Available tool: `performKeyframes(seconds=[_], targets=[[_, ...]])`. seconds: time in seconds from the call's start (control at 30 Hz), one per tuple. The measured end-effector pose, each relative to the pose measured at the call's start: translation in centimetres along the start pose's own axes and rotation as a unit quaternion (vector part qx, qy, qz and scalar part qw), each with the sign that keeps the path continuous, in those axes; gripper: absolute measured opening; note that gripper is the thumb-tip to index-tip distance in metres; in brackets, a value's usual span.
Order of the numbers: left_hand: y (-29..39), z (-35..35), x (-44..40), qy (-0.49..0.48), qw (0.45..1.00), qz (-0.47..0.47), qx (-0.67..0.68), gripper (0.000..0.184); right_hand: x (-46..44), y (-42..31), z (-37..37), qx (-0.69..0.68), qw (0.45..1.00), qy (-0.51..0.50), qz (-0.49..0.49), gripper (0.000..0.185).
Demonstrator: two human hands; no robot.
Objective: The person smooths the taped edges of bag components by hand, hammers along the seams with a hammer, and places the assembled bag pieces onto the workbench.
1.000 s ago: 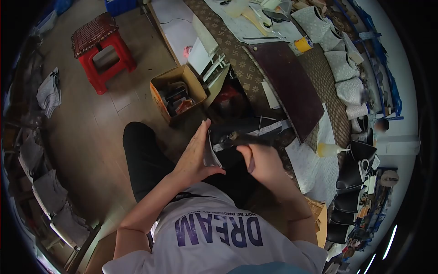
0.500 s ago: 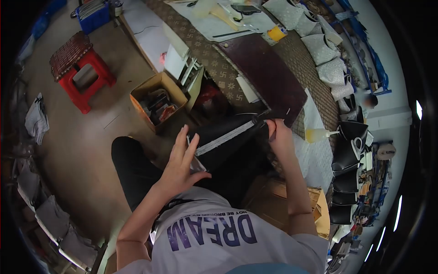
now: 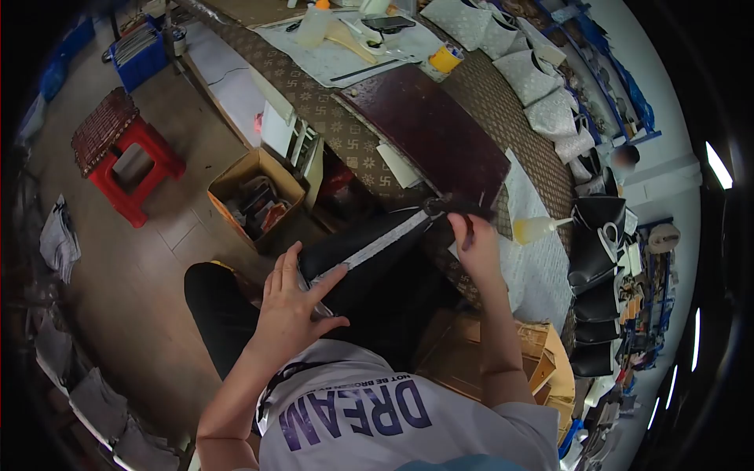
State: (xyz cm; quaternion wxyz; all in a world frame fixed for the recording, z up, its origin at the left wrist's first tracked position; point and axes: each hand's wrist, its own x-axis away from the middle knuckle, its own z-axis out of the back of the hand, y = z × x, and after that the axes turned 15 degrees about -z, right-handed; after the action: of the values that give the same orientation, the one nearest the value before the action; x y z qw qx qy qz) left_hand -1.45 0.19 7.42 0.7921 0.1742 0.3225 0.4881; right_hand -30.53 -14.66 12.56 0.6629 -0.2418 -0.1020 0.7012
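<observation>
A long whitish strip [image 3: 383, 242] runs across my dark-trousered lap toward the table edge, its far end meeting a dark ring-like part [image 3: 433, 206]. My left hand [image 3: 295, 302] lies over the strip's near end with fingers spread and thumb apart; something pale and shiny shows beneath the palm, partly hidden. My right hand [image 3: 476, 242] pinches a narrow black strap [image 3: 471, 210] beside the dark ring-like part. The fingertips cover part of that strap. Just beyond is a dark red board [image 3: 432, 125] on the patterned table.
A yellow-liquid squeeze bottle [image 3: 532, 229] lies on white paper to the right. Black bags [image 3: 595, 243] and pale patterned bags [image 3: 534, 78] line the table's far side. On the left are a cardboard box [image 3: 258, 196] of items and a red stool [image 3: 129, 169]. Another cardboard box [image 3: 452, 353] sits near my right arm.
My left hand has shifted slightly left and its index finger now lies along the strip. At my right hand, the black strap now extends out past the fingers. The whole view has tilted a little.
</observation>
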Motion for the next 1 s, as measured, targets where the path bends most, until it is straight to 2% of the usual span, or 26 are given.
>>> performKeyframes(seconds=[0.03, 0.07, 0.13, 0.17, 0.23, 0.27, 0.33, 0.43, 0.47, 0.53, 0.57, 0.67, 0.7, 0.8, 0.87, 0.9, 0.93, 0.97, 1.0], targets=[[0.0, 0.0, 0.0, 0.002, 1.000, 0.002, 0.000, 0.079, 1.2, -0.6, -0.4, -0.078, 0.997, 0.020, 0.020, 0.018], [0.0, -0.1, 0.0, 0.005, 1.000, 0.009, 0.004, 0.078, 2.7, -0.1, -1.4, -0.185, 0.982, -0.002, -0.031, 0.020], [0.0, -0.1, -0.1, -0.002, 1.000, 0.015, 0.013, 0.076, 4.4, -1.4, -2.5, -0.092, 0.989, -0.003, 0.115, 0.021], [0.0, -0.1, -0.2, 0.000, 1.000, 0.006, 0.017, 0.080, 4.7, -2.8, -2.1, -0.029, 0.982, -0.101, 0.156, 0.020], [-0.5, -0.4, -0.1, 0.010, 1.000, -0.011, 0.021, 0.087, 4.5, -3.3, -1.6, -0.029, 0.986, -0.131, 0.102, 0.018], [-0.8, -0.8, 0.2, 0.032, 0.999, -0.009, 0.041, 0.093, 4.4, -4.1, -0.5, 0.043, 0.985, -0.158, 0.052, 0.015], [-1.3, -2.0, 0.6, 0.087, 0.993, -0.003, 0.085, 0.104, 5.1, -5.6, -0.9, -0.157, 0.976, -0.097, 0.112, 0.018], [-1.5, -2.7, 1.1, 0.129, 0.986, -0.006, 0.108, 0.119, 7.8, -6.8, -2.5, -0.212, 0.968, -0.113, 0.068, 0.024], [-1.6, -2.8, 1.2, 0.134, 0.985, -0.004, 0.110, 0.121, 7.4, -7.4, -3.0, -0.153, 0.960, -0.159, 0.172, 0.022], [-1.7, -3.0, 1.3, 0.146, 0.983, -0.003, 0.114, 0.126, 7.2, -8.5, -2.9, -0.101, 0.955, -0.258, 0.103, 0.023], [-1.7, -3.0, 1.4, 0.141, 0.984, -0.001, 0.112, 0.127, 6.5, -9.8, -2.0, -0.038, 0.956, -0.275, 0.095, 0.024], [-1.8, -3.2, 1.6, 0.144, 0.983, 0.008, 0.117, 0.132, 7.6, -10.6, -1.8, -0.209, 0.951, -0.180, 0.139, 0.024], [-1.8, -3.2, 1.7, 0.148, 0.981, 0.008, 0.123, 0.132, 8.7, -10.4, -2.3, -0.252, 0.949, -0.158, 0.108, 0.025], [-1.9, -3.4, 2.1, 0.144, 0.982, 0.012, 0.120, 0.134, 8.9, -9.8, -4.1, -0.180, 0.937, -0.257, 0.157, 0.030], [-1.9, -3.3, 1.8, 0.144, 0.980, 0.000, 0.139, 0.136, 8.4, -10.1, -3.5, -0.136, 0.939, -0.297, 0.103, 0.029], [-2.1, -3.1, 1.8, 0.149, 0.976, -0.013, 0.160, 0.138, 8.0, -9.7, -3.1, -0.118, 0.947, -0.283, 0.100, 0.027], [-2.8, -3.7, 2.1, 0.209, 0.926, 0.000, 0.314, 0.135, 7.6, -9.3, -2.7, -0.100, 0.953, -0.268, 0.097, 0.026], [-3.2, -4.5, 2.3, 0.280, 0.847, 0.032, 0.452, 0.121, 7.0, -8.4, -2.3, -0.066, 0.969, -0.213, 0.110, 0.025], [-4.1, -5.2, 2.4, 0.337, 0.800, 0.067, 0.491, 0.097, 6.3, -7.2, -2.0, -0.029, 0.979, -0.160, 0.124, 0.026]])
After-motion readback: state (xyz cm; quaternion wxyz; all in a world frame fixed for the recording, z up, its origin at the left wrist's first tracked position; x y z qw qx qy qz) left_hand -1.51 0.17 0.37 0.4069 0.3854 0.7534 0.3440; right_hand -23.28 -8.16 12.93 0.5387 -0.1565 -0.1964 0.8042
